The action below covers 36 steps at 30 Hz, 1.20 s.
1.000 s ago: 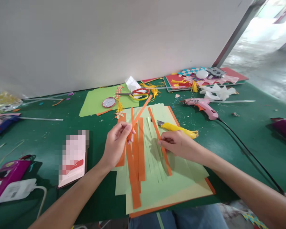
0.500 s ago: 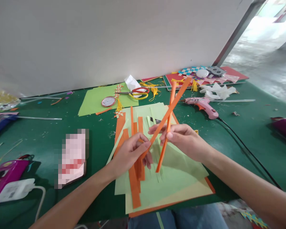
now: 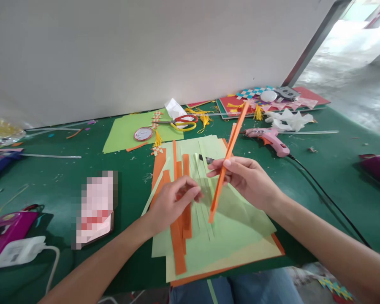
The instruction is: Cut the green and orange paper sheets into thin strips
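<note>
My right hand (image 3: 248,179) pinches orange paper strips (image 3: 229,152) between thumb and fingers, holding them up at a slant over the stacked sheets. They lie nearly together, one mostly behind the other. My left hand (image 3: 175,202) hovers just left of them with loosely curved fingers, slightly apart and with nothing visible between them. Beneath it, more orange strips (image 3: 179,249) lie on the pale green paper sheets (image 3: 240,240). Narrow pale green strips (image 3: 202,211) rest between my hands. The dark tip of a cutter (image 3: 205,159) shows partly behind my right fingertips.
Scissors (image 3: 183,122) and a small round lid (image 3: 143,134) sit on a green sheet (image 3: 117,135) at the back. A pink glue gun (image 3: 269,139) with its cord lies right. Left are a phone (image 3: 96,207) and a purple device with a white plug (image 3: 20,251).
My left hand has let go of the orange strip it was pinching. The strips, crossed before, are now brought together in my right hand, which has shifted slightly right.
</note>
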Motion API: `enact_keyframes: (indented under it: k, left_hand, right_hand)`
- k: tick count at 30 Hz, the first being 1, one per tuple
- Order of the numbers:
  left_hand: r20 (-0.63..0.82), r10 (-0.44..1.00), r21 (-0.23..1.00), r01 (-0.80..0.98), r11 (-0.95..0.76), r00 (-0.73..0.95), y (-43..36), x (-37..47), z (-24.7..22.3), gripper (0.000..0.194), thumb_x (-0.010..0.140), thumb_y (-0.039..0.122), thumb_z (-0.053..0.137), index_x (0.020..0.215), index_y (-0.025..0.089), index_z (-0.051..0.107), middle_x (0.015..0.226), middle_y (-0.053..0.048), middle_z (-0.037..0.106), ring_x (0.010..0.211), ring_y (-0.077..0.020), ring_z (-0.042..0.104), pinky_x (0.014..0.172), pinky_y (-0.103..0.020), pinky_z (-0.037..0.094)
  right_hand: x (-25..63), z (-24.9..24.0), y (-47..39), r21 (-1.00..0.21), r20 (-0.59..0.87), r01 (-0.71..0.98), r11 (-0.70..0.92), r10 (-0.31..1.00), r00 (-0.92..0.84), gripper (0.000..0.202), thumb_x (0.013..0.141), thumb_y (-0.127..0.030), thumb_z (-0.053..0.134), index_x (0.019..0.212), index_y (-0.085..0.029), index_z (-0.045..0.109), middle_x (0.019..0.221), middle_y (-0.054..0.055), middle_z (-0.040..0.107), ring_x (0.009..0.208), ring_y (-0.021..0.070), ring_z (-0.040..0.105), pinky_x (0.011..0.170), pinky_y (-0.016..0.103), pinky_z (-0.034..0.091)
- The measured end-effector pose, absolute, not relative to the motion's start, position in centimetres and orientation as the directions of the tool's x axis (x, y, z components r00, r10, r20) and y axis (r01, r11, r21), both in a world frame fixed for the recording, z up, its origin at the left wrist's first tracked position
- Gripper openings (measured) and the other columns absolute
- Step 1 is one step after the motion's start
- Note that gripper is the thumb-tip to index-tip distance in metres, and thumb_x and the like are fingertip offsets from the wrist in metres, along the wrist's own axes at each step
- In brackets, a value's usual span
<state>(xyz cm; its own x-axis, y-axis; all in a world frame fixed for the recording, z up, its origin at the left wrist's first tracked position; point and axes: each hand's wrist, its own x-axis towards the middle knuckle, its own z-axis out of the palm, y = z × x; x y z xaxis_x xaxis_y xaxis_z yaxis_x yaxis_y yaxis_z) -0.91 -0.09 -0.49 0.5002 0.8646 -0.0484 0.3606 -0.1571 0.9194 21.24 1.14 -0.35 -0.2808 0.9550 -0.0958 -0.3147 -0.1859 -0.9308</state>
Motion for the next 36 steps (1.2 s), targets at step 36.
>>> enact_keyframes:
  k: [36]
  left_hand:
    - [0.328,0.39,0.261,0.314,-0.913,0.86,0.4,-1.1,-1.8,0.028,0.097,0.034,0.05,0.107,0.013,0.065,0.111,-0.014,0.069,0.112,-0.0253,0.062,0.1,-0.042,0.05]
  right_hand:
    - [20.7,-0.9,1.1,-0.917,-0.052,0.397,0.039,0.975,-0.215,0.03,0.089,-0.038,0.053,0.067,-0.019,0.061,0.067,0.001,0.064,0.068,0.0154,0.059,0.065,0.028,0.042]
